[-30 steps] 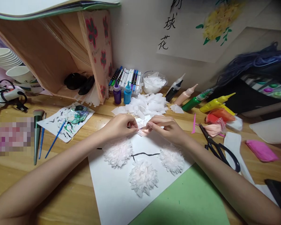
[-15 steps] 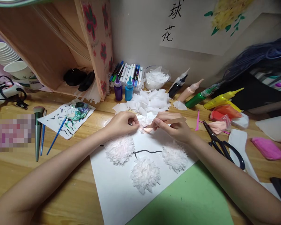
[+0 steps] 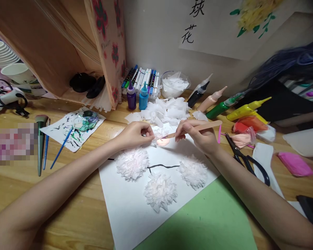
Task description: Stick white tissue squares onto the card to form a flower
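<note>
My left hand (image 3: 134,134) pinches a small crumpled white tissue piece (image 3: 158,133) at the top of a white sheet (image 3: 127,205). My right hand (image 3: 199,135) holds a flat wooden stick (image 3: 198,128), its tip resting at a pale pink blob (image 3: 163,142) on the sheet beside the tissue. Three fluffy white tissue flowers (image 3: 132,163) (image 3: 160,191) (image 3: 193,171) sit on the sheet, joined by a black painted line (image 3: 163,166).
A pile of white tissue squares (image 3: 169,111), a bowl of tissue (image 3: 175,85), markers (image 3: 142,80) and paint bottles (image 3: 219,108) line the back. Black scissors (image 3: 246,160) lie right, brushes (image 3: 41,142) and a paint-smeared paper (image 3: 73,128) left. Green paper (image 3: 203,225) lies in front.
My right hand has drawn back to the right, showing more of the wooden stick and the pink blob at its tip. My left hand stays on the tissue piece.
</note>
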{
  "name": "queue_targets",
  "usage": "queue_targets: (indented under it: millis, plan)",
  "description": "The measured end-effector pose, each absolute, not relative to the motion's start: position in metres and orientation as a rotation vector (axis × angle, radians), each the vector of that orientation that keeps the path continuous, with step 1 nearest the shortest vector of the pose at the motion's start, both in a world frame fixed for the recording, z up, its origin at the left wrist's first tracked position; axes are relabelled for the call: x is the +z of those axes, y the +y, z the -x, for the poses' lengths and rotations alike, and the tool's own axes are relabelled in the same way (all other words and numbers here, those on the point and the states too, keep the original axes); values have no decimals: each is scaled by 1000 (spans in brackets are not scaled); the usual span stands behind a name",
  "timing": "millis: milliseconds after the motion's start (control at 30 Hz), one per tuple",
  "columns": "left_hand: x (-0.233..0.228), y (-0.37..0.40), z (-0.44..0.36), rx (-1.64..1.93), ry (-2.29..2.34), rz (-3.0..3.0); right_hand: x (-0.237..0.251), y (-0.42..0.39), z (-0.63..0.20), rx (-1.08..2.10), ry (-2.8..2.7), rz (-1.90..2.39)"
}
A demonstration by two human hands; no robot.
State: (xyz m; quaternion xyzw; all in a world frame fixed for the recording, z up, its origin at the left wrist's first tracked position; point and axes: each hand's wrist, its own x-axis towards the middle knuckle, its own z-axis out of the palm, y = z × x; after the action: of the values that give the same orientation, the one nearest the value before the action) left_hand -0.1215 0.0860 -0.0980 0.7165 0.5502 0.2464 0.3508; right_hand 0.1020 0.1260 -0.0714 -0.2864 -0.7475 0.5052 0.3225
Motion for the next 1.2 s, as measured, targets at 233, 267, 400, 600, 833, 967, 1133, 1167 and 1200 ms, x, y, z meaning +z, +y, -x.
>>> queue_targets:
  millis: [233,267,400,600,833,967,1133,1167,1200]
  plan:
    - [-99,87,122,642,1410,-1855,-65,124,-100,1108,-2286,687]
    - [-99,87,122,642,1403,-1853,-66,123,-98,1059,-2341,651]
    - [-99,87,122,637,1399,-1844,-69,123,-95,914,-2420,572]
    - [-99,87,122,639,1417,-1860,-74,123,-93,795,-2492,530]
    - [-97,87,122,617,1403,-1851,-79,122,-91,767,-2455,577]
    - [-98,87,123,608,1407,-1848,-80,117,-86,882,-2347,756]
    - [-94,85,121,584,1404,-1837,-80,117,-78,1246,-2026,1075]
    - [-93,84,120,582,1409,-1841,-80,118,-76,1311,-1976,1102]
    - [-92,83,119,583,1420,-1847,-81,119,-76,1370,-1931,1118]
